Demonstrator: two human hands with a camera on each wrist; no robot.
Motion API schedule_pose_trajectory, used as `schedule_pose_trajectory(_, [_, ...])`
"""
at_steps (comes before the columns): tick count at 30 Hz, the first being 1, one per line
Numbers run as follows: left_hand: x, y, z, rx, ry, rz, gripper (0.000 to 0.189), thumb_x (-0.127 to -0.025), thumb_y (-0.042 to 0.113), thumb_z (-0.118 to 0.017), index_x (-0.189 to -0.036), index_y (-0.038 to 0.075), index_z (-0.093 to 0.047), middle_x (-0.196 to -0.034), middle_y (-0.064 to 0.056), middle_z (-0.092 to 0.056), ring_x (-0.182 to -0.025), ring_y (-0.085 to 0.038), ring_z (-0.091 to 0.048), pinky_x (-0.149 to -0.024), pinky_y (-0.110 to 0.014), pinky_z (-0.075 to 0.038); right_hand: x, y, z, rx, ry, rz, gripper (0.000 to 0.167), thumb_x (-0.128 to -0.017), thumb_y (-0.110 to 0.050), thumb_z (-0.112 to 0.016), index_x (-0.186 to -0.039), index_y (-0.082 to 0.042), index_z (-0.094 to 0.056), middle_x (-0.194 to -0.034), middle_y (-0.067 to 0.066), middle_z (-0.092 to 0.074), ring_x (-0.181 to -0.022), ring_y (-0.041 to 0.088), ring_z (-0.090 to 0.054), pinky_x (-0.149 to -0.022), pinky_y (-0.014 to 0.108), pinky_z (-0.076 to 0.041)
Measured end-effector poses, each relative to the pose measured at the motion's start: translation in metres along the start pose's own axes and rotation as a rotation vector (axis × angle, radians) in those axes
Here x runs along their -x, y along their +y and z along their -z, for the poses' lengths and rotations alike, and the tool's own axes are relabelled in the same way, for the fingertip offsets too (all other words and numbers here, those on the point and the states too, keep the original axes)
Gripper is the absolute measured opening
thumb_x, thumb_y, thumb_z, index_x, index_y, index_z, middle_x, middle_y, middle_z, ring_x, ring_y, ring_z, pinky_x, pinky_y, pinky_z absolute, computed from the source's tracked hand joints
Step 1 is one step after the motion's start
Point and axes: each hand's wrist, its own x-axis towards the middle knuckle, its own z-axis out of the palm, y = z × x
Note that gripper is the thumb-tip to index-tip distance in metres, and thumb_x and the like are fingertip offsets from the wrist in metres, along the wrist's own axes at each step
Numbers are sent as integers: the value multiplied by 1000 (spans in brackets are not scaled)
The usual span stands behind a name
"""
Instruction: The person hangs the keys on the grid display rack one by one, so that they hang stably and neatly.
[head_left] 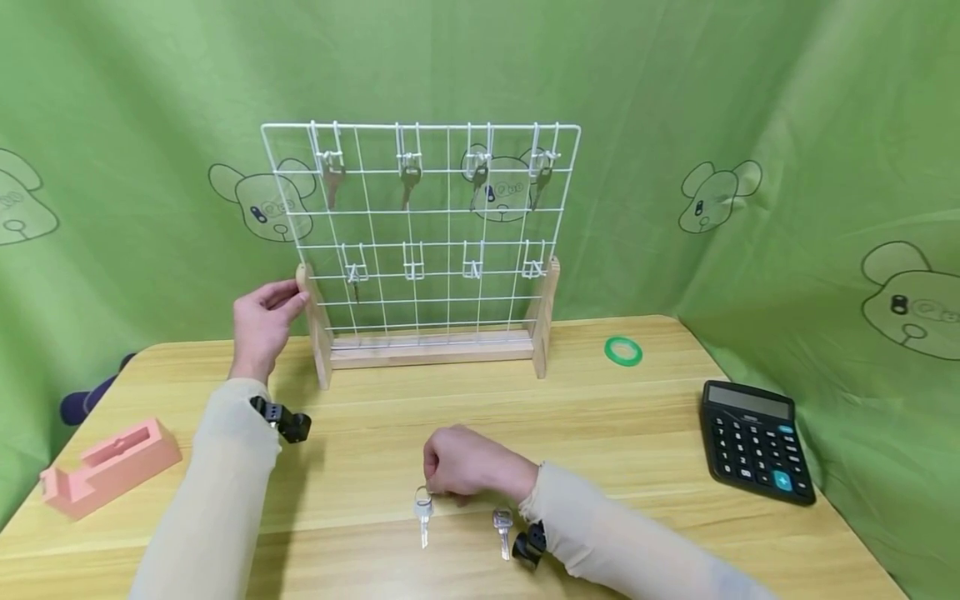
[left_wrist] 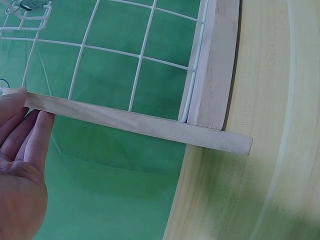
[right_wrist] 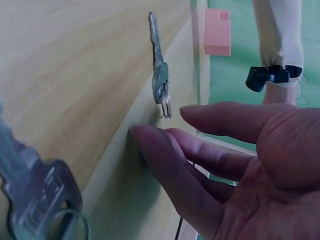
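Observation:
A white wire grid rack (head_left: 447, 211) in a wooden stand has keys hanging from its hooks. My left hand (head_left: 260, 323) pinches the top of the stand's left wooden post (left_wrist: 125, 121), thumb on one face and fingers on the other. On the table near me lies a key with a ring (head_left: 423, 514). Just over that ring is my right hand (head_left: 468, 461), its thumb and bent forefinger on either side with a gap between them in the right wrist view. A second key (head_left: 503, 532) lies beside the right wrist, its ring showing in the right wrist view.
A pink tape dispenser (head_left: 112, 468) sits at the table's left. To the right are a green tape ring (head_left: 623, 351) and a black calculator (head_left: 757, 442). Several keys hang along the rack's upper hooks, with one key (head_left: 356, 288) at lower left. Green curtain surrounds the table.

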Motion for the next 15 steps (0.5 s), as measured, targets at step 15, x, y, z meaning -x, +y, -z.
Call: schedule_pose_trajectory(15, [1,2,0,7,6,19,42,-92,10,-70,-132,1,-58,-131,-18,-59,-114,-20,-60,-99,-28,-49,-7,-7,-9,110,-35,-54,23,-81,0,-70,-69,-15,-58,-64,-3,-60,-40,11,-57,-40,23,-53])
